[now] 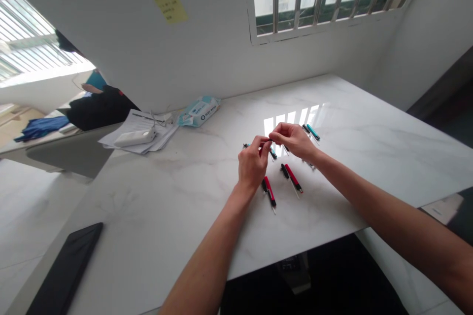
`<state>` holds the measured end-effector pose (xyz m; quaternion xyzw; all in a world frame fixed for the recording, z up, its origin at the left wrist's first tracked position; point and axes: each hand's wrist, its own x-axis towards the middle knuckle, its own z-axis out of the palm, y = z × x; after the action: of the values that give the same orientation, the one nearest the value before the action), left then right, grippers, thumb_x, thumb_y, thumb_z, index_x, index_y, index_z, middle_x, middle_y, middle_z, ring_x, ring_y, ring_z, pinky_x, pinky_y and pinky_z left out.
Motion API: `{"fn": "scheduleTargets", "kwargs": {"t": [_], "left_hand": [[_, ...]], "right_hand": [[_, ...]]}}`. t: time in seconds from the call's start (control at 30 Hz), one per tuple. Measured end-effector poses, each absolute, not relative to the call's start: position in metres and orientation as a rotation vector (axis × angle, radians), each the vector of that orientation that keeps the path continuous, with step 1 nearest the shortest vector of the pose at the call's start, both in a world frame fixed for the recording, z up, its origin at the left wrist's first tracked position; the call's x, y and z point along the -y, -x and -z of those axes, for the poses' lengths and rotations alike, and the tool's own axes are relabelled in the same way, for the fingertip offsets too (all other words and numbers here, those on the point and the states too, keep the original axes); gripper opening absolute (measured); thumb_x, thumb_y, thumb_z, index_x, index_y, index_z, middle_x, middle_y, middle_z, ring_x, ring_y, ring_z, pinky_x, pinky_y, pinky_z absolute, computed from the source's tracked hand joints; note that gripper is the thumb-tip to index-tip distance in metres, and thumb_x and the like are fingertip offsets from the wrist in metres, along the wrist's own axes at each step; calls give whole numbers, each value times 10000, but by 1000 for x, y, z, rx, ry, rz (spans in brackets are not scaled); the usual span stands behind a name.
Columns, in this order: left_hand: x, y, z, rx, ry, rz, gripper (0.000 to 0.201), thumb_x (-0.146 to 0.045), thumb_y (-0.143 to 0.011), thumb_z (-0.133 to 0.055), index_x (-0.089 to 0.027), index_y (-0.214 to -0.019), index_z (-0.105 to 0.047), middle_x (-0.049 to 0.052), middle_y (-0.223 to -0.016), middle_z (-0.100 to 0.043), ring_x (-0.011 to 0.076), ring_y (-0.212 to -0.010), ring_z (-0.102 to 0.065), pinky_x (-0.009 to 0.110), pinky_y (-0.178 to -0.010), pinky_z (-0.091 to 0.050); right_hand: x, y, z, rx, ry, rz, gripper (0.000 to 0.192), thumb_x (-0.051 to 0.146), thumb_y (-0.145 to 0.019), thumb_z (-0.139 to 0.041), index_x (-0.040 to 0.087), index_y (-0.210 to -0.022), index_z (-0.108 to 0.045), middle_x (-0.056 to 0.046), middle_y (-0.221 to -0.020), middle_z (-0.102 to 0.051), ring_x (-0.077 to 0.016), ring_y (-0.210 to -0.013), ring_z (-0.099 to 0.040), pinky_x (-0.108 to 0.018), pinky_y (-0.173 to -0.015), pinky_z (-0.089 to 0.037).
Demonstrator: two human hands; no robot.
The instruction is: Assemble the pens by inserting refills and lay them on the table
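Two hands meet above the desk, fingertips pinched together over a small part that I cannot make out, too slim and hidden to name. My left hand comes up from below with its fingers curled and closed on that part; my right hand reaches in from the right, its fingers pinching the same spot, so the two sets of fingertips touch.

Just under my left hand lies a red pen, and beside it, below my right hand, a second red pen, both flat on the desk and slightly apart from each other. Just behind my right hand lies a teal pen, next to the bright window glare on the marble. Between my hands another teal pen peeks out, mostly hidden by my fingers.

Well off to the left of my fingers, near the wall, sit a wipes pack and a paper stack with a white gadget on it. Near the desk's close left corner lies a black slab.
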<state>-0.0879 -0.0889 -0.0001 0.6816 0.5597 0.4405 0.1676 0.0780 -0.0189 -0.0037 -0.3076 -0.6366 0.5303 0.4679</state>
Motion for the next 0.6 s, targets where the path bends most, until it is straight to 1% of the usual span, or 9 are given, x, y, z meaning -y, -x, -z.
{"fn": "scheduleTargets", "kwargs": {"t": [0.07,0.17,0.23,0.33,0.4,0.5,0.6], "left_hand": [[85,89,2,-1451,-1801,-1280,280,-474,-1028,-553,-218,-1020,-664,9,-816,-744,104,-563,-614,231,-614,-466],[80,89,3,-1196,-1536,-1298,367,-557,-952,-647,-192,-997,-648,17,-767,-715,91,-486,-564,224,-507,-437],[79,88,3,-1086,-1378,-1276,417,-583,-898,-707,-184,-992,-631,19,-752,-706,83,-458,-543,210,-449,-386],[79,84,0,-985,-1228,-1226,448,-588,-855,-750,-179,-973,-614,19,-731,-694,64,-427,-501,188,-404,-290],[80,82,-2,-932,-1180,-1204,439,-573,-855,-754,-168,-955,-619,19,-724,-681,49,-420,-468,183,-399,-249],[79,84,-4,-912,-1108,-1245,380,-502,-874,-740,-144,-966,-652,12,-733,-651,30,-431,-424,184,-406,-220],[74,89,-4,-907,-1016,-1348,279,-339,-868,-715,-124,-1043,-684,19,-787,-646,35,-503,-455,183,-453,-283]], "right_hand": [[18,-81,2,1606,737,-1273,454,618,-757,-846,197,-846,-700,-31,-790,-712,-166,-731,-638,-318,-694,-545],[20,-86,-1,1615,713,-1247,411,565,-772,-858,190,-892,-739,-40,-834,-732,-176,-772,-666,-325,-725,-553],[23,-87,-4,1604,702,-1225,380,529,-773,-869,192,-906,-756,-38,-848,-738,-176,-788,-674,-327,-742,-555],[30,-91,-10,1561,674,-1197,338,494,-776,-875,201,-897,-756,-43,-900,-751,-191,-862,-695,-352,-823,-578],[31,-98,-15,1512,662,-1177,309,472,-785,-870,209,-886,-743,-49,-949,-760,-198,-918,-706,-371,-880,-587],[28,-118,-17,1434,704,-1120,299,435,-779,-877,225,-930,-727,-50,-998,-771,-195,-938,-718,-377,-900,-598],[25,-154,-8,1403,847,-1020,338,417,-751,-888,223,-979,-731,-59,-1000,-785,-212,-931,-740,-390,-890,-610]]}}
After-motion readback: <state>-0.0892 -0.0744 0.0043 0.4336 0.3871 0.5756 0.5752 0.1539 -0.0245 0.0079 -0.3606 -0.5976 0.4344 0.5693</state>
